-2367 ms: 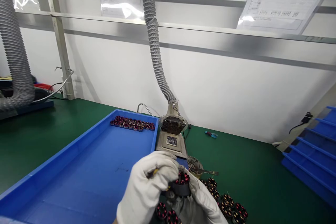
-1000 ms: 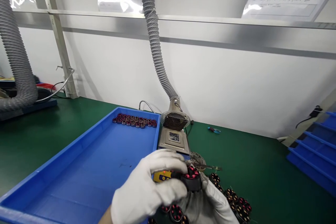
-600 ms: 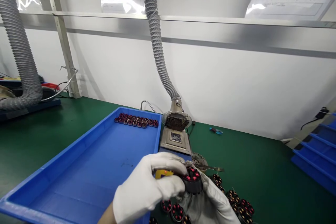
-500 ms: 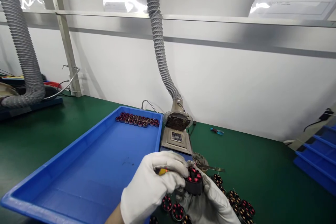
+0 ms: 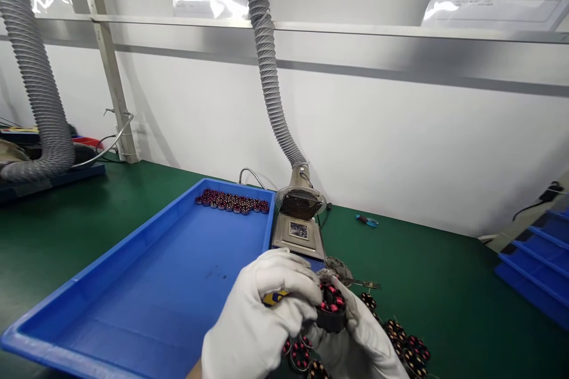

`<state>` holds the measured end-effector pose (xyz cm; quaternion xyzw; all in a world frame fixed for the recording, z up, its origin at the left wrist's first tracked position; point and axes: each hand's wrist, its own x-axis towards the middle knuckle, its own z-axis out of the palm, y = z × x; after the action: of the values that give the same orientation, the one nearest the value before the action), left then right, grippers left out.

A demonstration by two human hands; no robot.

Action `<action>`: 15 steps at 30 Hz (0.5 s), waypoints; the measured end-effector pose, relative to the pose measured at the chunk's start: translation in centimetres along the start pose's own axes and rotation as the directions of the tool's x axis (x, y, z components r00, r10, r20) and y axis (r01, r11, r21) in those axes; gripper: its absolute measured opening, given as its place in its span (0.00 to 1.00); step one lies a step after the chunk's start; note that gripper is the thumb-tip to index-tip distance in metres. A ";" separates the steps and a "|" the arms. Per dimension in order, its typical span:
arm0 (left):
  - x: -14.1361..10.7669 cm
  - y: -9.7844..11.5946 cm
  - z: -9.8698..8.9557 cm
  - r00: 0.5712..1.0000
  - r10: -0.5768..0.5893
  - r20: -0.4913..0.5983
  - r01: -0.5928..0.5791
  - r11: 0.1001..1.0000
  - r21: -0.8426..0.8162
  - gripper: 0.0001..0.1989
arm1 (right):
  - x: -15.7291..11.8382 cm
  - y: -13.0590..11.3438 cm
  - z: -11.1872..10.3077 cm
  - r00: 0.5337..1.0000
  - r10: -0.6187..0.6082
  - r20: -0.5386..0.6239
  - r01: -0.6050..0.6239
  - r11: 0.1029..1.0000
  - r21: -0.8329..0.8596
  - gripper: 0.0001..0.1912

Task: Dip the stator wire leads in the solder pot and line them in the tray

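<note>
My left hand (image 5: pixel 253 314), in a white glove, is closed around a small yellow and dark blue item (image 5: pixel 274 298), mostly hidden by the fingers. Its fingertips touch the left side of a motor stator (image 5: pixel 331 299) with red and black windings, seated in a black round base. My right hand (image 5: pixel 367 334), also gloved and grey at the fingertips, grips the stator from the right and below. Beneath the hands are loose stators with red windings (image 5: pixel 300 355), partly covered. More stators with copper-coloured windings (image 5: pixel 413 361) sit right of my right hand.
A large blue tray (image 5: pixel 146 231) on the left has rows of stators (image 5: pixel 231 201) at its far end. Behind my hands are a metal plate device (image 5: pixel 299 235) and a fume hose (image 5: pixel 271 71). Blue-handled pliers (image 5: pixel 367 221) and blue bins (image 5: pixel 533 272) stand to the right.
My left hand has turned slightly, showing more of the yellow and blue item. The stator has moved a little to the right in the view.
</note>
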<state>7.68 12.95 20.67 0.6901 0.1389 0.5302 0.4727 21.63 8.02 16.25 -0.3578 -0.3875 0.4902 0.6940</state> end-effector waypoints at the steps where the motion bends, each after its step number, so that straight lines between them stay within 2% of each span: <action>1: -0.1 0.1 0.2 0.996 0.077 -0.040 -0.076 0.997 0.027 0.09 | 0.1 -0.1 0.2 1.000 -0.015 -0.012 0.015 1.000 -0.006 0.16; 3: -0.3 0.3 0.3 0.982 0.154 -0.111 -0.149 0.987 0.051 0.08 | 0.1 -0.1 0.8 0.994 -0.080 -0.080 0.077 0.997 -0.031 0.19; 5: -0.7 0.5 0.0 0.961 0.176 -0.215 -0.174 0.984 0.029 0.09 | -0.1 0.1 1.4 0.957 -0.206 -0.204 0.188 0.977 -0.101 0.20; 7: -0.9 0.5 -0.4 0.954 0.098 -0.283 -0.104 0.995 -0.006 0.09 | -0.5 0.6 1.9 0.869 -0.406 -0.281 0.353 0.909 -0.221 0.18; 8: -0.9 0.4 -0.5 0.959 0.018 -0.282 -0.035 0.998 -0.055 0.10 | -0.7 0.9 2.1 0.812 -0.518 -0.268 0.441 0.847 -0.297 0.17; 10: -0.9 0.0 -0.4 0.967 -0.204 -0.152 0.173 0.965 -0.195 0.16 | -1.0 1.6 2.4 0.674 -0.721 -0.162 0.583 0.654 -0.481 0.18; 12: -0.7 -0.5 0.3 0.937 -0.347 0.046 0.343 0.880 -0.327 0.21 | -1.2 2.2 2.7 0.568 -0.823 -0.019 0.622 0.443 -0.646 0.21; 13: -0.7 -0.9 0.8 0.927 -0.361 0.098 0.369 0.840 -0.398 0.18 | -1.2 2.5 2.8 0.540 -0.841 0.029 0.614 0.370 -0.697 0.23; 15: -0.5 -1.6 1.8 0.936 -0.343 0.082 0.325 0.753 -0.572 0.13 | -1.3 2.8 2.9 0.514 -0.856 0.055 0.607 0.318 -0.728 0.26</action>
<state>9.52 12.47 19.10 0.4706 0.0992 0.4637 0.7441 17.58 7.87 14.82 -0.4387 -0.5274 -0.1322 0.7155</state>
